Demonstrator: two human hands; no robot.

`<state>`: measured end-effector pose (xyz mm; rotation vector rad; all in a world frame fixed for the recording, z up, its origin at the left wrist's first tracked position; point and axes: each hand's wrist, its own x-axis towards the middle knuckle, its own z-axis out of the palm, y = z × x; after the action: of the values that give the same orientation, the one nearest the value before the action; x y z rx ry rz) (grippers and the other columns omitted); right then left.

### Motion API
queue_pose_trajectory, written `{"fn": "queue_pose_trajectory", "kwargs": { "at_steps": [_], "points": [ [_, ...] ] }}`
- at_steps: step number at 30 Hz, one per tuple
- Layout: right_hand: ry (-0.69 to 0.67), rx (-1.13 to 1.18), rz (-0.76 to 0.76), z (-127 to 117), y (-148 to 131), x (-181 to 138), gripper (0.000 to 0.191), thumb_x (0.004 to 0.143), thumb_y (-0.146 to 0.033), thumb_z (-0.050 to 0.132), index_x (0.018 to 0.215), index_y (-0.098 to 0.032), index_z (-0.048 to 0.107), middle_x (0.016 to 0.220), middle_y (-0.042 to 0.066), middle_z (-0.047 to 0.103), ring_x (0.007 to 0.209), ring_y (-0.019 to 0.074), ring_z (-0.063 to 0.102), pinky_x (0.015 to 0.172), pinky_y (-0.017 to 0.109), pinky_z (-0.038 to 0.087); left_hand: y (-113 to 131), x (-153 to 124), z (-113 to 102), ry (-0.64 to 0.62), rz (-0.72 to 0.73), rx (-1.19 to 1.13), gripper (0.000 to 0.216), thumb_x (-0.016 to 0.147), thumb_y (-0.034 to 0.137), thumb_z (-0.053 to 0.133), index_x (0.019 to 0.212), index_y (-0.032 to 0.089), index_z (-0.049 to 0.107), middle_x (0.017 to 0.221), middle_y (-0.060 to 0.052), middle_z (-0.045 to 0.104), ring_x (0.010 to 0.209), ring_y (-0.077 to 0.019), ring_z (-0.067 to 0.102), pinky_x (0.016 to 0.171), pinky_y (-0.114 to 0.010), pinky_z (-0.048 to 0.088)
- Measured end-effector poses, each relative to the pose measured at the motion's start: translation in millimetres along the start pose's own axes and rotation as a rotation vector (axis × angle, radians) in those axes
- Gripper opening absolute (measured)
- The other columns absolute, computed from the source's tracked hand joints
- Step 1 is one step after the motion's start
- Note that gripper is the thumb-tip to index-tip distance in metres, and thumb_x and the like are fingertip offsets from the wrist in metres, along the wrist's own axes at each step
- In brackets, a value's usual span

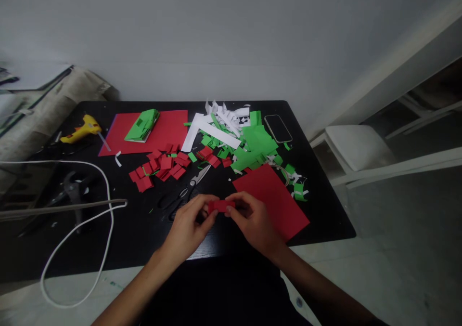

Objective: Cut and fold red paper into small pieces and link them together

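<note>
"Paper seems to be all the person holds; where exactly is it?"

"The red strip (222, 206) is between the two hands, over the near part of the bench (137, 239), on the person's side of the scissors (192, 183). It runs almost level, one end to each side."

"How are the hands set?"

"The left hand (189, 224) pinches the left end between thumb and fingers, and the right hand (255, 221) does likewise at the right end. Both grips are nearly closed, with just the paper between the tips."

"Is the strip creased?"

"That cannot be told; it is small in this view, and the fingertips cover its ends. The handling looks like folding or shaping, and the small red pieces (166, 164) beyond the scissors look folded too."

"What makes such a step go well?"

"An even pinch on both sides, probably, so that neither end twists. Edges are best matched before any pressure goes on, and a thumb drawn along the fold should give a straighter line. Pressing against the bench could sharpen it."

"Anything to watch?"

"The scissors' handles lie close to the left hand, so dropping low there might nudge them. The red sheet (276, 201) lies by the right wrist; leaning on it could mark it."
</note>
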<state>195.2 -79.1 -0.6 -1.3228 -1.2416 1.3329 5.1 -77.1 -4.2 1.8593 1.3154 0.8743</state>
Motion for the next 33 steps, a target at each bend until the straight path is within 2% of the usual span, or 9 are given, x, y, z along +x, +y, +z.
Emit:
{"fn": "queue_pose_trajectory", "kwargs": {
  "at_steps": [3,7,10,15,22,26,28,30,33],
  "points": [
    [0.003,0.008,0.009,-1,2,1,0.013,0.085,-0.023,0.069,0.098,-0.021,0.071,0.094,0.003,0.075,0.079,0.0177,0.075,0.075,0.03,0.061,0,0,-1,-0.024,0.046,0.04,0.02,0.097,0.022,0.061,0.117,0.024,0.064,0.095,0.0,0.07,0.075,-0.0134,0.066,0.067,-0.024,0.055],
    [0.005,-0.021,-0.002,-3,7,2,0.016,0.084,-0.024,0.07,0.099,-0.021,0.071,0.094,0.004,0.075,0.084,0.0188,0.073,0.078,0.032,0.06,2,4,-3,-0.119,0.153,0.109,0.029,0.099,0.022,0.06,0.128,0.025,0.059,0.117,-0.006,0.067,0.105,-0.0186,0.068,0.091,-0.031,0.057],
    [0.013,-0.046,-0.009,-4,9,4,0.017,0.083,-0.022,0.069,0.1,-0.021,0.072,0.095,0.004,0.075,0.087,0.0194,0.072,0.079,0.032,0.06,3,7,-3,-0.197,0.179,0.179,0.036,0.099,0.024,0.061,0.134,0.025,0.054,0.127,-0.008,0.063,0.115,-0.0214,0.066,0.096,-0.035,0.057],
    [0.003,-0.08,0.002,-6,11,5,0.018,0.082,-0.021,0.068,0.1,-0.02,0.071,0.096,0.005,0.075,0.087,0.0195,0.072,0.08,0.033,0.06,1,11,1,-0.24,0.19,0.288,0.031,0.1,0.024,0.059,0.13,0.023,0.054,0.126,-0.009,0.064,0.111,-0.0239,0.068,0.093,-0.04,0.06],
    [-0.027,-0.095,0.015,-5,12,4,0.018,0.083,-0.02,0.068,0.101,-0.019,0.071,0.097,0.006,0.076,0.089,0.0197,0.074,0.081,0.033,0.061,0,14,3,-0.267,0.191,0.335,0.025,0.1,0.021,0.057,0.125,0.021,0.058,0.116,-0.009,0.067,0.104,-0.0241,0.069,0.09,-0.04,0.06],
    [-0.036,-0.148,0.008,-7,7,8,0.02,0.088,-0.029,0.07,0.105,-0.02,0.069,0.1,0.007,0.077,0.091,0.0208,0.075,0.077,0.033,0.061,-4,13,-1,-0.252,0.159,0.334,0.021,0.099,0.021,0.058,0.12,0.019,0.06,0.11,-0.008,0.067,0.099,-0.0236,0.069,0.085,-0.038,0.059],
    [-0.023,-0.24,-0.035,-10,3,18,0.021,0.089,-0.032,0.07,0.106,-0.019,0.069,0.102,0.009,0.077,0.09,0.0219,0.074,0.074,0.034,0.061,-9,11,-5,-0.218,0.131,0.329,0.02,0.099,0.022,0.059,0.118,0.02,0.06,0.107,-0.007,0.066,0.096,-0.0232,0.069,0.083,-0.037,0.058],
    [0.007,-0.374,-0.156,-12,-1,34,0.021,0.089,-0.029,0.071,0.107,-0.02,0.068,0.106,0.01,0.076,0.091,0.0228,0.073,0.077,0.037,0.06,-14,7,-9,-0.172,0.116,0.309,0.02,0.099,0.025,0.061,0.118,0.021,0.06,0.107,-0.007,0.066,0.095,-0.0227,0.069,0.083,-0.037,0.057],
    [0.04,-0.611,-0.361,-11,-6,67,0.023,0.088,-0.019,0.071,0.111,-0.02,0.066,0.112,0.011,0.073,0.105,0.0272,0.068,0.095,0.046,0.055,-19,-1,-15,-0.119,0.089,0.27,0.021,0.098,0.028,0.063,0.118,0.022,0.06,0.105,-0.005,0.067,0.095,-0.0212,0.069,0.083,-0.035,0.056]
  ]
}}
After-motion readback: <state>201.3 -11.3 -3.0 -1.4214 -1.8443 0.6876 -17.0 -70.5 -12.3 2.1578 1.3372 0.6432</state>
